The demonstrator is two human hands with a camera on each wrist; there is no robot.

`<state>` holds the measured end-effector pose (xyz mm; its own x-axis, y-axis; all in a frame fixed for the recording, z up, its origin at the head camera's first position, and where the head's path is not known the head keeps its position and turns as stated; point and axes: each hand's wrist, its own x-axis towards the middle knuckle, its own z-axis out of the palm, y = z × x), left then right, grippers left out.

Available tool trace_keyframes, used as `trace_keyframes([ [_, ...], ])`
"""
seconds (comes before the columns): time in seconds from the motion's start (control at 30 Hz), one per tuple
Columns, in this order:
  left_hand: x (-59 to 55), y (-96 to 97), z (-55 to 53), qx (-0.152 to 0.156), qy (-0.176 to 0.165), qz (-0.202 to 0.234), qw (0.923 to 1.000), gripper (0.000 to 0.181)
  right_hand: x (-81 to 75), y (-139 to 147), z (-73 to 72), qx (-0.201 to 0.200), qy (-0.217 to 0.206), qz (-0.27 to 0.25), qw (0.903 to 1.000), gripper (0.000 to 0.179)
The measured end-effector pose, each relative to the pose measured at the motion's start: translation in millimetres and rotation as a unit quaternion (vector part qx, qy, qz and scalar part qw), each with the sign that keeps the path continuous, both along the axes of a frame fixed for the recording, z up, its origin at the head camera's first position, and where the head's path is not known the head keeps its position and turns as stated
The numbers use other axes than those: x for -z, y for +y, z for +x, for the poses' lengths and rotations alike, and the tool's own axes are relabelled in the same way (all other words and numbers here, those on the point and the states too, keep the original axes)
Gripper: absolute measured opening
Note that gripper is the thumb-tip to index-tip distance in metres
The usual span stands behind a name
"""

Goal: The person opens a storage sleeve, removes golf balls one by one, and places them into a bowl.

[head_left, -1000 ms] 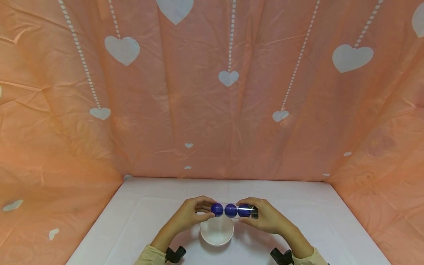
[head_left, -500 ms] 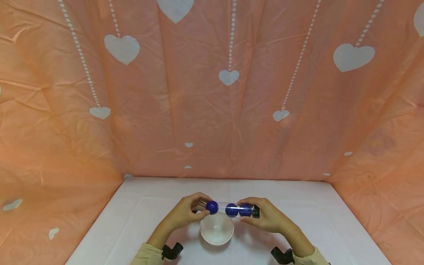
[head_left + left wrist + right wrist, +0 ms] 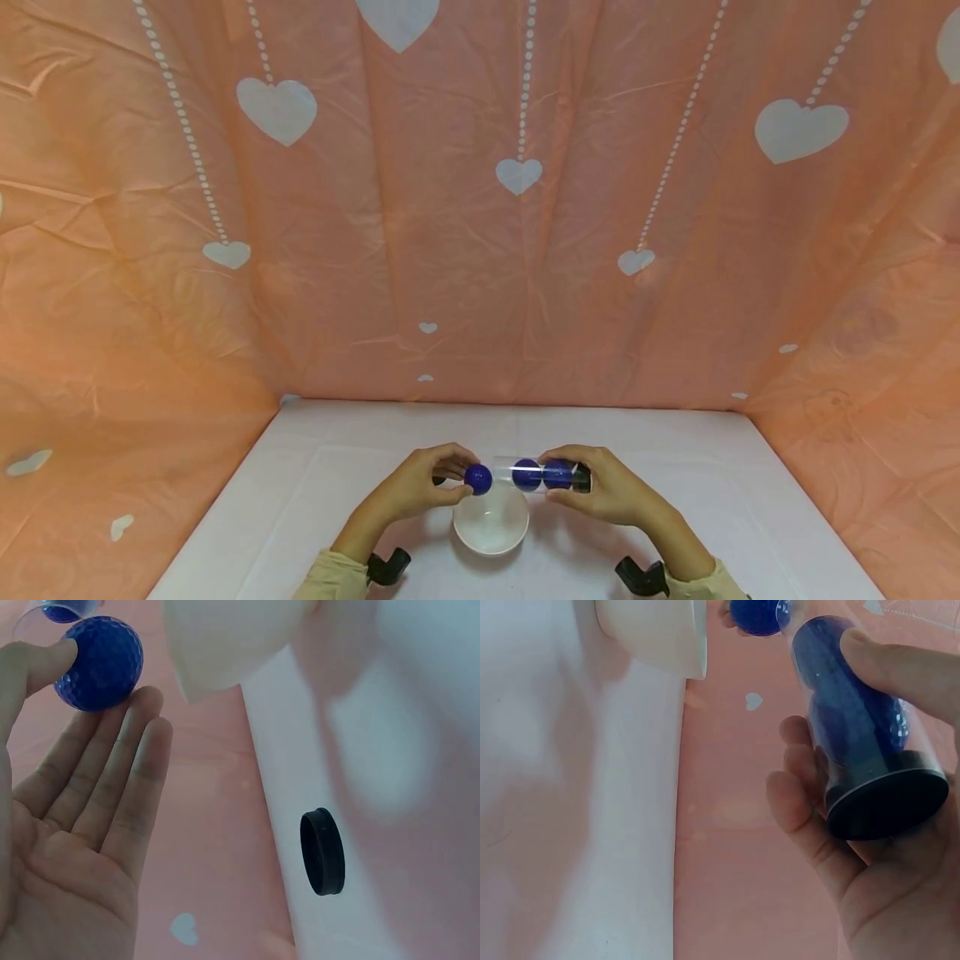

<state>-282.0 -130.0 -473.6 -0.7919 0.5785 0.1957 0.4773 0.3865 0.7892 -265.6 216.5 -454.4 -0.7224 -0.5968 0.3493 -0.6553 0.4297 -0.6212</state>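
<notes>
Between thumb and fingertips my left hand pinches a dimpled blue golf ball, just outside the mouth of a clear tube. My right hand grips that clear plastic tube near its black-capped end, holding it sideways. Two more blue golf balls sit inside the tube towards the right. Below both hands a white bowl stands on the white table. In the left wrist view a round black lid lies on the table; in the head view the left hand mostly hides it.
A white cloth surface spreads under the hands. Orange-pink sheets printed with white hearts rise behind it and at both sides. Black wrist-camera mounts show at the forearms.
The left hand has drawn one golf ball leftward out of the tube's mouth, then slightly down. The right hand and tube have barely moved, shifting slightly right. The bowl has stayed put.
</notes>
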Motion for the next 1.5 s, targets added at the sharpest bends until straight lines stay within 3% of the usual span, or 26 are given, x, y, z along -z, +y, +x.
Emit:
trace_keyframes([
  [0.47, 7.7, 2.1, -0.7, 0.037, 0.009, -0.035, 0.9987, 0.032, 0.4, -0.1, -1.7, -0.003, -0.011, -0.006, 0.9999, 0.039],
  [0.67, 9.2, 5.7, 0.4, 0.056, 0.044, -0.032, 0.997, 0.033, 0.1, -0.1, -1.6, 0.0, -0.008, -0.002, 1.0, 0.039],
  [1.03, 6.5, 8.8, 3.6, 0.045, 0.062, -0.054, 0.9957, 0.024, 0.9, 0.2, -1.0, 0.003, -0.01, 0.003, 0.9999, 0.039],
  [1.23, 1.7, 9.9, 3.3, 0.013, 0.074, -0.02, 0.997, 0.028, 1.8, -0.1, -0.4, 0.003, -0.006, 0.004, 1.0, 0.039],
  [1.5, 2.2, 10.9, 1.5, 0.021, 0.083, 0.03, 0.9959, 0.038, 1.4, -3.7, -0.5, -0.006, 0.01, 0.003, 0.9999, 0.039],
])
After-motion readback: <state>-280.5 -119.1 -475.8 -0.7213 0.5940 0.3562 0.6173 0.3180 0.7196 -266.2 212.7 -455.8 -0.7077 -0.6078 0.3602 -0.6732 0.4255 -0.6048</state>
